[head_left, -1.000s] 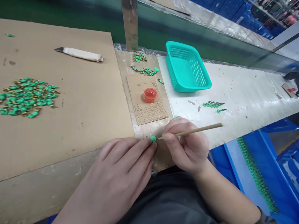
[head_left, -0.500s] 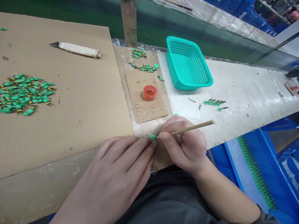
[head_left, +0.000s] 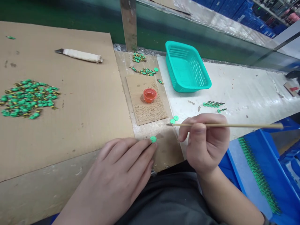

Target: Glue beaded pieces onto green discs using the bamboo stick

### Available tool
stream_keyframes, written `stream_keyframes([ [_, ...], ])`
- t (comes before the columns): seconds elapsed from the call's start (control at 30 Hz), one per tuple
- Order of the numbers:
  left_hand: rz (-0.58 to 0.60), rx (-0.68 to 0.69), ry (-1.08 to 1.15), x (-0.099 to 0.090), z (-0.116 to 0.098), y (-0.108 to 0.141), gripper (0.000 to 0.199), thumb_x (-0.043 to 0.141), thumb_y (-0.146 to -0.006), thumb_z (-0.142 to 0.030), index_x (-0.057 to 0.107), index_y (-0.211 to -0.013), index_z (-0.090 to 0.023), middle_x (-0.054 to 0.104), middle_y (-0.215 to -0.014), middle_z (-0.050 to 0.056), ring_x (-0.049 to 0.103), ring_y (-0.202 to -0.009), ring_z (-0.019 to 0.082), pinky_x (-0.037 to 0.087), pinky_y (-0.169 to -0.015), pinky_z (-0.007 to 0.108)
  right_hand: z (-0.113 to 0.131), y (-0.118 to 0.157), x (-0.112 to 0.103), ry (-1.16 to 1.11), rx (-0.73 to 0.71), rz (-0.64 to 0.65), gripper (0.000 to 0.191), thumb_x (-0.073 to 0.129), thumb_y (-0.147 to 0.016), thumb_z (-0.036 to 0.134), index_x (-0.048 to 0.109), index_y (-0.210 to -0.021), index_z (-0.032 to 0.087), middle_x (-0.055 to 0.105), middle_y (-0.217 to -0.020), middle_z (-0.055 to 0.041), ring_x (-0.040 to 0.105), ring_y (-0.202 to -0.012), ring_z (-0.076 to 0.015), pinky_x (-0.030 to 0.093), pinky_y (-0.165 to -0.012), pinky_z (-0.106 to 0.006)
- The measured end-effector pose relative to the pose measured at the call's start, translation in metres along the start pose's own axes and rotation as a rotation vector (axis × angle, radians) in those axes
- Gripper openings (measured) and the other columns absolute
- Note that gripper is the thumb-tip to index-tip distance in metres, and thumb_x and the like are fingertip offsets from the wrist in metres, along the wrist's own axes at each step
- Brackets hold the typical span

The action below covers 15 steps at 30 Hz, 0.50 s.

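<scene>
My left hand [head_left: 126, 165] rests low over the bench, its fingers together and the fingertips pinning a small green disc [head_left: 153, 139] that has tiny marks on its face. In my right hand [head_left: 207, 140] is a thin wooden brush [head_left: 243, 125], pinched between thumb and fingers and lying nearly level. Its dark tip points left, up and to the right of the pinned disc and apart from it. Just beyond that tip lie two loose green discs [head_left: 175, 118]. A small red cup [head_left: 150, 95] of liquid stands on a speckled cardboard piece [head_left: 145, 115].
Green, yellow and dark small parts [head_left: 30, 97] are heaped on the left cardboard [head_left: 93, 103], below a wrapped pointed tool [head_left: 82, 56]. Smaller piles [head_left: 147, 72] lie behind the cup. A teal basket [head_left: 187, 73], standing assembled pieces [head_left: 213, 104] and a blue bin [head_left: 274, 162] are rightward.
My right hand has drawn the brush away from the pinned disc, rightward, and turned it flatter. The two loose discs now show fully. My left hand stays in place.
</scene>
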<state>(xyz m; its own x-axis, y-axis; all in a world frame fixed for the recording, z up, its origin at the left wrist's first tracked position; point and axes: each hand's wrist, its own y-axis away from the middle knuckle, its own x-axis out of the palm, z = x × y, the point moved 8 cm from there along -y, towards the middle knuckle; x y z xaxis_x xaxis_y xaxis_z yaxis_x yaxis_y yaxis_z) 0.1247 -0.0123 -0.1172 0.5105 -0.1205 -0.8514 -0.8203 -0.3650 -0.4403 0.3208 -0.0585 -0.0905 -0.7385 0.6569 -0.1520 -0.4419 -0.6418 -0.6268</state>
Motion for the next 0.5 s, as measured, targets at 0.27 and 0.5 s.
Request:
stream_keyframes([
  [0.27,-0.002,0.010,-0.020,-0.001,-0.001,0.000,0.030,0.060,-0.116,-0.019,0.077,-0.141,-0.016,0.084,-0.131,0.009,0.072,-0.114,0.028,0.050,-0.106,0.047,0.001,0.025,-0.011,-0.074,0.098,0.228,0.021,0.061,-0.119,0.019,0.080,-0.128,0.026,0.088,-0.112,-0.0069,0.086,-0.104,-0.0240,0.073,-0.091,-0.043],
  [0.5,-0.012,0.036,0.012,-0.005,-0.001,0.001,0.028,0.061,-0.115,-0.016,0.080,-0.136,-0.019,0.086,-0.134,0.008,0.073,-0.115,0.026,0.052,-0.104,0.045,0.007,0.036,0.027,0.168,-0.034,0.552,0.017,0.062,-0.116,0.015,0.074,-0.125,0.024,0.089,-0.116,-0.0101,0.081,-0.105,-0.0266,0.072,-0.092,-0.047],
])
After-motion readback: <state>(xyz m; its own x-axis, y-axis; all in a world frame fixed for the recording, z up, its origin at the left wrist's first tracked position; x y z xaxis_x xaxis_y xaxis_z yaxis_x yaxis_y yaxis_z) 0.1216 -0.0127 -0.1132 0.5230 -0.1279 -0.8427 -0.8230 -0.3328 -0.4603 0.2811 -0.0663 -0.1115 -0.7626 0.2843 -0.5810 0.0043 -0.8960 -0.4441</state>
